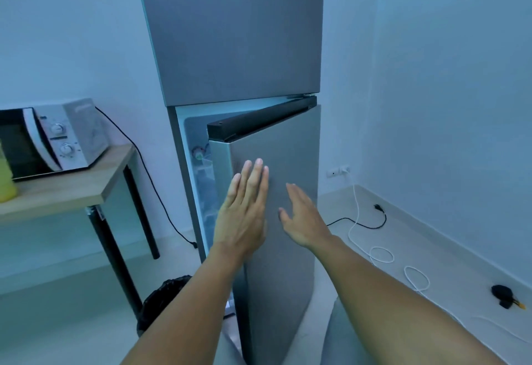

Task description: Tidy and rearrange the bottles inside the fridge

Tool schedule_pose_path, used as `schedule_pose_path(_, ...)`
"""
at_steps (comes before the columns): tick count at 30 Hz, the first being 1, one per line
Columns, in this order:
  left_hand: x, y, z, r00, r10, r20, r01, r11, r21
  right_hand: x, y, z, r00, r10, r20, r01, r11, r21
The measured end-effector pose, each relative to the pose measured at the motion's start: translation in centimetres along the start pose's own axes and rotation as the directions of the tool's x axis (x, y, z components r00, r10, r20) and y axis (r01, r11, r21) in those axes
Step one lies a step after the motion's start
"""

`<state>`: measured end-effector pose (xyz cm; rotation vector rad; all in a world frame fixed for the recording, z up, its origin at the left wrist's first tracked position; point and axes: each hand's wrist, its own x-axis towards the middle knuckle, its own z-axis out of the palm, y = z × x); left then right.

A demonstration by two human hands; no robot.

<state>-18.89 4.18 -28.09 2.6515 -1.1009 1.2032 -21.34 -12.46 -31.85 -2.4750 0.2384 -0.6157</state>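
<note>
A tall grey two-door fridge [230,33] stands ahead. Its lower door [288,149] hangs slightly ajar, hinged on the right. Through the narrow gap on the left I glimpse a bottle top [198,154] and pale shelf contents, mostly hidden. My left hand [244,206] is flat with fingers together against the door's outer face near its left edge. My right hand [302,215] is spread, palm toward the door front, holding nothing.
A wooden table [72,189] with black legs stands to the left, bearing a microwave [49,140] and a yellow-green container [5,180]. A black bin [164,298] sits under it. Black and white cables [374,249] and a small dark object [503,295] lie on the floor, right.
</note>
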Motion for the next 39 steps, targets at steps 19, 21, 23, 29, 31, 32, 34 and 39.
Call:
schedule_pose_path(19, 6.9, -6.5, 10.7, 0.981, -0.168, 0.095, 0.147, 0.971, 0.19, 15.0, 5.0, 5.1, 0.958, -0.266, -0.108, 0.235, 0.942, -0.239)
schedule_pose_path(21, 7.4, -7.4, 11.7, 0.981, -0.176, 0.084, 0.159, 0.971, 0.177, 16.4, 5.4, 5.8, 0.956, -0.276, -0.103, 0.246, 0.939, -0.24)
schedule_pose_path(23, 8.0, -8.1, 12.6, 0.979, -0.186, 0.079, 0.172, 0.972, 0.16, 17.3, 5.5, 6.7, 0.954, -0.281, -0.108, 0.249, 0.938, -0.24)
schedule_pose_path(29, 9.7, -10.0, 15.5, 0.954, -0.233, 0.191, 0.207, 0.968, 0.143, 19.8, 5.5, 9.4, 0.948, -0.287, -0.136, 0.251, 0.94, -0.233)
schedule_pose_path(31, 10.1, -11.0, 16.1, 0.938, -0.266, 0.223, 0.237, 0.96, 0.148, 20.5, 6.0, 9.7, 0.947, -0.293, -0.131, 0.255, 0.934, -0.251)
schedule_pose_path(32, 10.2, -11.3, 16.3, 0.932, -0.278, 0.234, 0.247, 0.957, 0.151, 20.8, 6.1, 9.6, 0.95, -0.284, -0.127, 0.245, 0.934, -0.262)
schedule_pose_path(34, 10.4, -11.6, 16.7, 0.93, -0.288, 0.23, 0.253, 0.953, 0.167, 20.9, 6.0, 10.0, 0.947, -0.289, -0.14, 0.244, 0.932, -0.267)
schedule_pose_path(39, 9.2, -10.7, 16.2, 0.904, -0.274, 0.327, 0.258, 0.962, 0.095, 20.7, 6.1, 8.5, 0.95, -0.307, -0.05, 0.301, 0.948, -0.099)
